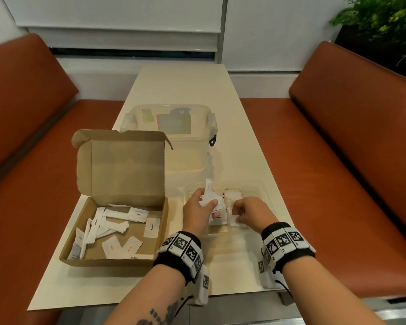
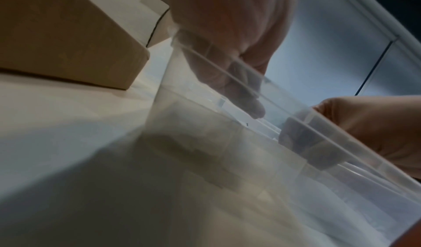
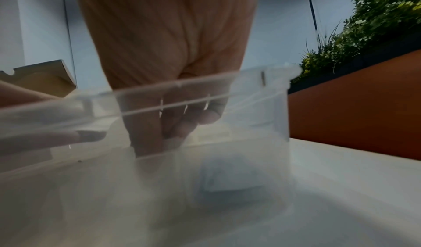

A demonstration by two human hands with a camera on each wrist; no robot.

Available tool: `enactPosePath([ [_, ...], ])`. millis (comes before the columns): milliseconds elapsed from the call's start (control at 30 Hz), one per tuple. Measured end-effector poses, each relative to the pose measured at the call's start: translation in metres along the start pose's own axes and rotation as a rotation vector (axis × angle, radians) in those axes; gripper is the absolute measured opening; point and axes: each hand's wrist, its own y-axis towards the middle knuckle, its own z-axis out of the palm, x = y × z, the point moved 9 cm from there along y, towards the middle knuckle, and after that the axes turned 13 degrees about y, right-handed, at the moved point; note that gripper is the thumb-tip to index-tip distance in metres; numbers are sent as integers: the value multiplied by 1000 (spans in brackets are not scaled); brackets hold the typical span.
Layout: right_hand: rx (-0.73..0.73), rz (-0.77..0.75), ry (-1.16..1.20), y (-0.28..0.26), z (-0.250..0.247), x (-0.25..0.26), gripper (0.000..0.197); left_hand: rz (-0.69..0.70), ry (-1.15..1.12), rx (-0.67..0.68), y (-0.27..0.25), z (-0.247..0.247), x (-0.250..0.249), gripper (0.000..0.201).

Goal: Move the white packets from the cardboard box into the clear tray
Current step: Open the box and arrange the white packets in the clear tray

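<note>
My left hand (image 1: 198,208) grips a bunch of white packets (image 1: 209,195) upright over the clear tray (image 1: 256,191), lower centre of the frame. My right hand (image 1: 249,212), fingers curled down inside the tray, sits just right; whether it pinches a packet I cannot tell.

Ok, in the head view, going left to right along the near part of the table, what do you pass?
Cardboard box with loose white packets → left hand holding a bunch of white packets → right hand, fingers curled down into the clear tray.
</note>
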Motion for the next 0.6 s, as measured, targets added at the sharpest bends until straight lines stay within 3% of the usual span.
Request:
enactPosePath([
  [433,-43,-17,68,0,2,-1,11,-37,-41,72,3,5,5,26],
  [600,-309,-41,356,-5,-22,8,4,-67,-38,130,3,11,7,33],
])
